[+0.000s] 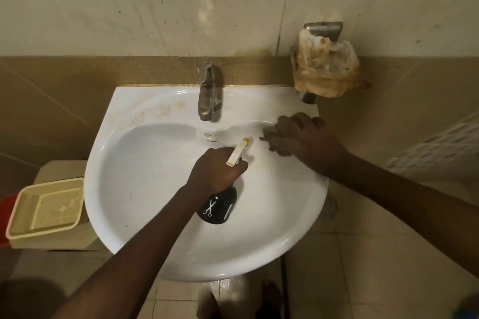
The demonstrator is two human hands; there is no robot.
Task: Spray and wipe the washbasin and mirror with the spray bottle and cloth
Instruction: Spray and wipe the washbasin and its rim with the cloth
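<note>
A white washbasin (pixel 145 189) fills the middle of the head view, with brownish stains on its back left ledge. My left hand (pixel 216 169) hangs over the bowl, shut on a black spray bottle (pixel 219 206) with a white and yellow nozzle (pixel 238 150) that points toward the back right. My right hand (pixel 303 137) presses a crumpled brown cloth (pixel 272 134) against the basin's right inner rim. The cloth is mostly hidden under the fingers. No mirror is in view.
A metal tap (pixel 207 93) stands at the back centre of the basin. A wall-mounted soap holder (pixel 326 70) covered with a stained plastic bag hangs at the right. A cream plastic tray (pixel 45 208) sits on a low stand at the left. A floor drain (pixel 330 206) lies lower right.
</note>
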